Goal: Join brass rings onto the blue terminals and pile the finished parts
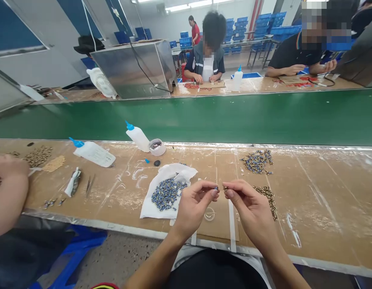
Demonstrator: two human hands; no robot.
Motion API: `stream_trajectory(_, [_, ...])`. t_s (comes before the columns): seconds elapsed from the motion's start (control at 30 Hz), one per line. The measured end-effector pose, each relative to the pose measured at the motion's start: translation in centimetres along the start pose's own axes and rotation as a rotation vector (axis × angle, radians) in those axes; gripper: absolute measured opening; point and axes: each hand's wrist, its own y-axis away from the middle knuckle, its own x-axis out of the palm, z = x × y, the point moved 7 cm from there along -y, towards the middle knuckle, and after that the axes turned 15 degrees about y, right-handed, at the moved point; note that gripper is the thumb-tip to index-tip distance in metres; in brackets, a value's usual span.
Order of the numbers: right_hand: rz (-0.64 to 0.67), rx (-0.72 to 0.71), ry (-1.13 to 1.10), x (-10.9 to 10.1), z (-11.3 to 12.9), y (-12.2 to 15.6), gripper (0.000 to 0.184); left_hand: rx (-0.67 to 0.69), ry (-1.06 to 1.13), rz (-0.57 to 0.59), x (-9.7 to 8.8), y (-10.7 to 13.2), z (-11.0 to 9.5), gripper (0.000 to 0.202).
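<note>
My left hand (pixel 194 204) pinches a small blue part (pixel 216 188) between thumb and fingertips. Close beside it, my right hand (pixel 250 206) is closed on a small brownish metal part (pixel 225 188); its exact kind is too small to tell. The two fingertips are a short gap apart above the cardboard-covered table. Left of my left hand, a pile of small blue parts (pixel 165 194) lies on a white cloth (pixel 146 209). Under my hands sits a small clear round dish (pixel 209 214) with a thin stick across it. A pile of bronze-coloured parts (pixel 268 198) is partly hidden behind my right hand.
Blue-and-gold parts (pixel 258 161) lie at the back right. Two white squeeze bottles, one lying (pixel 95 153) and one leaning (pixel 138 137), stand near a tape roll (pixel 157 147). Tweezers (pixel 90 185) and a tube (pixel 73 182) lie left. A neighbour's arm (pixel 8 192) reaches in. A green belt (pixel 198 120) runs behind.
</note>
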Motion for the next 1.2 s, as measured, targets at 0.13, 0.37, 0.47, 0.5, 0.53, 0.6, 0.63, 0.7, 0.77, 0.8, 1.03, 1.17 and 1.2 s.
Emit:
stream_trajectory(0.13, [-0.035,0.109,-0.118,-0.3,-0.5,-0.2,0.02,0.051,0.007,-0.019,1.2,0.0,-0.7,0.015])
stream_trajectory(0.37, [0.023,0.262,-0.262,0.5,-0.7,0.0,0.019,0.086,0.024,-0.043,2.1,-0.1,-1.5,0.013])
stream_trajectory(0.47, [0.027,0.243,-0.27,0.5,-0.8,0.0,0.017,0.122,-0.002,-0.031,2.0,-0.1,-1.6,0.013])
stream_trajectory(0.5, [0.032,0.237,-0.27,0.5,-0.8,0.0,0.016,0.141,-0.023,-0.025,1.9,-0.2,-1.7,0.013])
stream_trajectory(0.53, [0.036,0.233,-0.267,0.6,-0.9,0.0,0.015,0.163,-0.05,-0.019,1.8,-0.2,-1.7,0.013])
stream_trajectory(0.6, [0.036,0.227,-0.258,0.7,-1.1,0.0,0.014,0.217,-0.116,-0.015,1.6,-0.2,-1.9,0.012])
stream_trajectory(0.63, [0.035,0.224,-0.255,0.8,-1.2,0.0,0.013,0.242,-0.147,-0.017,1.4,-0.2,-2.0,0.011])
stream_trajectory(0.7, [0.028,0.214,-0.254,1.0,-1.3,0.1,0.013,0.27,-0.186,-0.024,1.2,-0.2,-2.0,0.011])
stream_trajectory(0.77, [0.022,0.207,-0.265,1.3,-1.4,0.2,0.012,0.268,-0.185,-0.021,1.1,-0.1,-1.9,0.011])
stream_trajectory(0.8, [0.018,0.207,-0.273,1.5,-1.5,0.2,0.012,0.262,-0.176,-0.015,1.1,-0.1,-1.8,0.012])
stream_trajectory(1.03, [0.012,0.192,-0.267,2.0,-1.4,0.5,0.009,0.311,-0.269,0.02,0.9,0.2,-2.3,0.012])
stream_trajectory(1.17, [0.072,0.134,-0.186,1.8,-0.3,0.2,0.008,0.486,-0.458,0.067,1.1,0.5,-4.1,0.012])
stream_trajectory(1.2, [0.085,0.113,-0.177,1.7,0.1,0.1,0.008,0.52,-0.485,0.076,1.1,0.5,-4.5,0.011])
